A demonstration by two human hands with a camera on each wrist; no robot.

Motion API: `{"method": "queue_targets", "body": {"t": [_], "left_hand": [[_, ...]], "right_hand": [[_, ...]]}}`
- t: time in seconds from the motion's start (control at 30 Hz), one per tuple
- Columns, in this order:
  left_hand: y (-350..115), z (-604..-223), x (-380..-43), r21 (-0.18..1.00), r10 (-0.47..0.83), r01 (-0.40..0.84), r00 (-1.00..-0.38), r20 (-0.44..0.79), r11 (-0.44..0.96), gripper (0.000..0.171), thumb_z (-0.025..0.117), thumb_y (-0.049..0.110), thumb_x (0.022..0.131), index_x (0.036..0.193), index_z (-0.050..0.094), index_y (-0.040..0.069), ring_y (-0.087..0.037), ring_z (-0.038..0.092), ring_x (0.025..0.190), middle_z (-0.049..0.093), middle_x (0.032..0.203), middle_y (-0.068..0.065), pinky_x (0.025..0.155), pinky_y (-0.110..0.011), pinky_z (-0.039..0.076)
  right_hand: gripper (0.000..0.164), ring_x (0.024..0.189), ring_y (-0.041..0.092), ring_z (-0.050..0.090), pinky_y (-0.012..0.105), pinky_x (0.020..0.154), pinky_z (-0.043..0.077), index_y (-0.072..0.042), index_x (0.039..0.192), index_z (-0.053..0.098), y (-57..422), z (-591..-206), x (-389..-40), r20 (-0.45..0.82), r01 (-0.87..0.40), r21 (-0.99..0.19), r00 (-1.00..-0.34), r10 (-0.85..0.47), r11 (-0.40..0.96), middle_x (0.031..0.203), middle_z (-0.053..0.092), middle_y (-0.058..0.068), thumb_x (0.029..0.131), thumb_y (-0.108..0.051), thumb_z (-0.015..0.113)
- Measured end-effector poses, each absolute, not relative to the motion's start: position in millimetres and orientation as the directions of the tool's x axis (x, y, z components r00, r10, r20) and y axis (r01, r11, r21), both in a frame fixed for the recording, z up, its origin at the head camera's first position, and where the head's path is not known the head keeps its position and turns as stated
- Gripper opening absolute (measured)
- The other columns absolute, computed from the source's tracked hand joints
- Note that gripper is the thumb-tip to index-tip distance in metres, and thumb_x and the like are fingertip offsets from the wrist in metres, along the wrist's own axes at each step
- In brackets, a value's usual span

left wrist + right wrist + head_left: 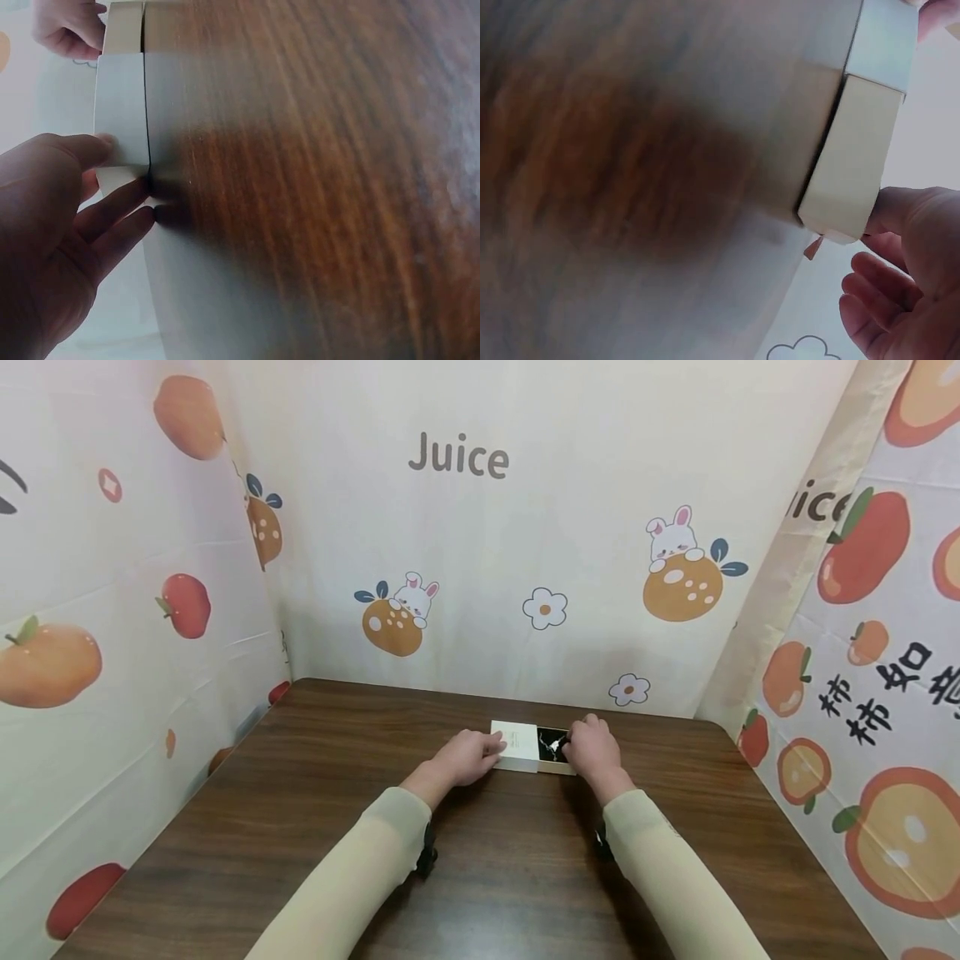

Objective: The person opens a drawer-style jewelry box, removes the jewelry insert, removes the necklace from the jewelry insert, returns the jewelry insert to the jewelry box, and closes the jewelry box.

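Note:
A slide-out gift box lies near the table's far edge. Its white sleeve (517, 739) covers the left half, and the cream drawer (847, 154) sticks out to the right. Inside the drawer shows a black lining (547, 745) with a small shiny silvery-white item on it. My left hand (467, 756) grips the sleeve's left end, thumb on top and fingers around the end near the tabletop. My right hand (595, 750) holds the drawer's right end, its thumb reaching over the wall. A small reddish-brown ribbon tab (813, 247) pokes out at that end.
The brown wood-grain table (480, 877) spreads out in front of the box. Fabric backdrops printed with fruit and rabbits (480, 543) hang behind it and along both sides. A dark wrist strap (426, 852) circles my left sleeve.

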State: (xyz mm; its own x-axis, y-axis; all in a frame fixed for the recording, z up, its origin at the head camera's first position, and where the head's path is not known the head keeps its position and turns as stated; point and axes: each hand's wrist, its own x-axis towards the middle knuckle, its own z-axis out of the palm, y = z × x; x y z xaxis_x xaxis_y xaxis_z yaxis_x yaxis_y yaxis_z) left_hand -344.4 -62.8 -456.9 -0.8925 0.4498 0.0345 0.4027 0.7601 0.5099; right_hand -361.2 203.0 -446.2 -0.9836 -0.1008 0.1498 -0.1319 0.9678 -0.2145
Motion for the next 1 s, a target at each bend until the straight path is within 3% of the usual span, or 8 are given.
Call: {"method": "queue_targets", "body": {"t": [0.2, 0.33, 0.5, 0.63, 0.83, 1.0], "left_hand": [[-63, -456, -343, 0.511, 0.442, 0.394, -0.897, 0.030, 0.764, 0.047, 0.065, 0.023, 0.112, 0.158, 0.060, 0.012, -0.024, 0.056, 0.153, 0.054, 0.167, -0.007, 0.125, -0.045, 0.048], [-63, -456, -341, 0.521, 0.436, 0.383, -0.900, 0.023, 0.763, 0.047, 0.064, 0.023, 0.113, 0.158, 0.059, 0.013, -0.024, 0.056, 0.153, 0.053, 0.167, -0.006, 0.125, -0.045, 0.048], [-62, -455, -340, 0.523, 0.435, 0.383, -0.900, 0.025, 0.762, 0.048, 0.064, 0.023, 0.113, 0.159, 0.058, 0.012, -0.025, 0.056, 0.153, 0.053, 0.167, -0.007, 0.125, -0.046, 0.048], [-62, -456, -340, 0.523, 0.437, 0.388, -0.899, 0.032, 0.759, 0.048, 0.065, 0.023, 0.113, 0.159, 0.059, 0.012, -0.025, 0.057, 0.152, 0.054, 0.167, -0.007, 0.125, -0.046, 0.048], [-62, -455, -339, 0.520, 0.436, 0.385, -0.899, 0.027, 0.762, 0.047, 0.065, 0.024, 0.113, 0.158, 0.059, 0.013, -0.025, 0.057, 0.153, 0.054, 0.167, -0.007, 0.125, -0.046, 0.048], [-62, -456, -339, 0.519, 0.431, 0.380, -0.902, 0.024, 0.766, 0.048, 0.064, 0.025, 0.113, 0.159, 0.058, 0.014, -0.025, 0.056, 0.153, 0.053, 0.168, -0.006, 0.125, -0.047, 0.047]], "right_hand": [[0.023, 0.115, 0.041, 0.066, 0.058, 0.095, 0.061, 0.000, 0.120, 0.076, 204, -441, -360, 0.177, -0.145, -0.240, -0.979, -0.104, 0.960, 0.122, 0.074, 0.022, 0.103, -0.015, 0.070], [0.027, 0.106, 0.037, 0.070, 0.056, 0.092, 0.061, -0.002, 0.127, 0.072, 207, -441, -359, 0.153, -0.123, -0.344, -0.985, -0.073, 0.931, 0.121, 0.077, 0.020, 0.106, -0.016, 0.066], [0.041, 0.119, 0.040, 0.070, 0.056, 0.104, 0.059, 0.007, 0.137, 0.066, 213, -441, -360, 0.069, -0.044, -0.547, -0.998, -0.008, 0.836, 0.132, 0.073, 0.026, 0.105, -0.018, 0.065], [0.042, 0.126, 0.044, 0.068, 0.057, 0.109, 0.056, 0.011, 0.131, 0.071, 218, -435, -358, -0.012, 0.007, -0.622, -1.000, -0.002, 0.783, 0.135, 0.072, 0.029, 0.103, -0.021, 0.069], [0.032, 0.112, 0.036, 0.067, 0.050, 0.098, 0.058, 0.006, 0.119, 0.076, 220, -429, -353, -0.053, 0.036, -0.647, -0.999, 0.002, 0.762, 0.125, 0.074, 0.024, 0.103, -0.022, 0.071], [0.031, 0.106, 0.031, 0.065, 0.041, 0.088, 0.058, 0.004, 0.119, 0.076, 222, -431, -352, -0.054, 0.047, -0.677, -0.998, 0.014, 0.734, 0.121, 0.074, 0.020, 0.105, -0.023, 0.070]]}}
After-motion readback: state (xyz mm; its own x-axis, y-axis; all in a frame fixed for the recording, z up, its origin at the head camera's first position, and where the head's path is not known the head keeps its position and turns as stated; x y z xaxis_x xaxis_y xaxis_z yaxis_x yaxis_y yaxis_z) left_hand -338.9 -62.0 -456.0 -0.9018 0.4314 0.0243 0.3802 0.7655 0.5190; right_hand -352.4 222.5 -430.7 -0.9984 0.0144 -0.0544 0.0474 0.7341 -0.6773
